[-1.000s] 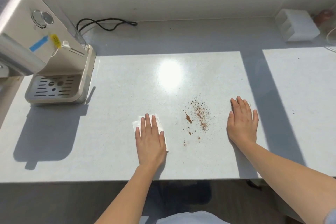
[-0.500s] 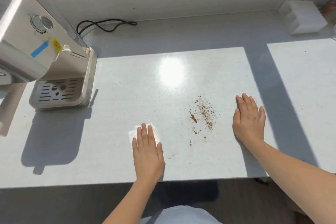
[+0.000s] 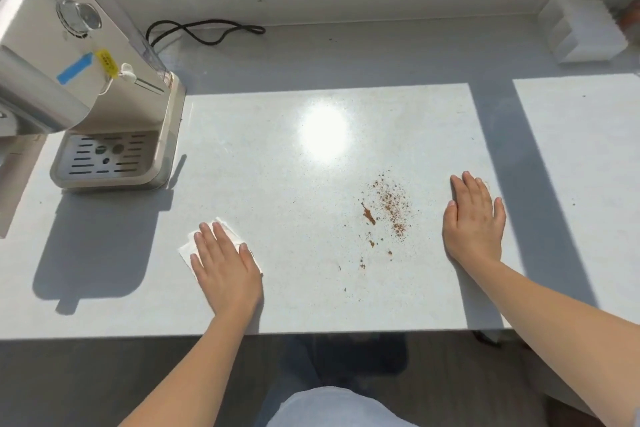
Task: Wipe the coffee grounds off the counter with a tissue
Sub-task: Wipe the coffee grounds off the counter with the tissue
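Brown coffee grounds (image 3: 390,208) lie scattered on the white counter (image 3: 298,191), between my two hands. A white tissue (image 3: 187,248) lies flat on the counter well to the left of the grounds. My left hand (image 3: 225,267) presses palm-down on the tissue and covers most of it; only its far and left edges show. My right hand (image 3: 474,222) rests flat on the bare counter just right of the grounds, fingers stretched out and holding nothing.
A beige coffee machine (image 3: 86,80) with a drip tray (image 3: 104,158) stands at the back left. A black cable (image 3: 204,31) loops along the wall. A white box (image 3: 585,31) sits at the back right. The counter's front edge (image 3: 311,334) runs just below my wrists.
My left hand has slid to the left with the tissue under it, away from the grounds. My right hand has stayed flat beside the grounds. The view has shifted slightly.
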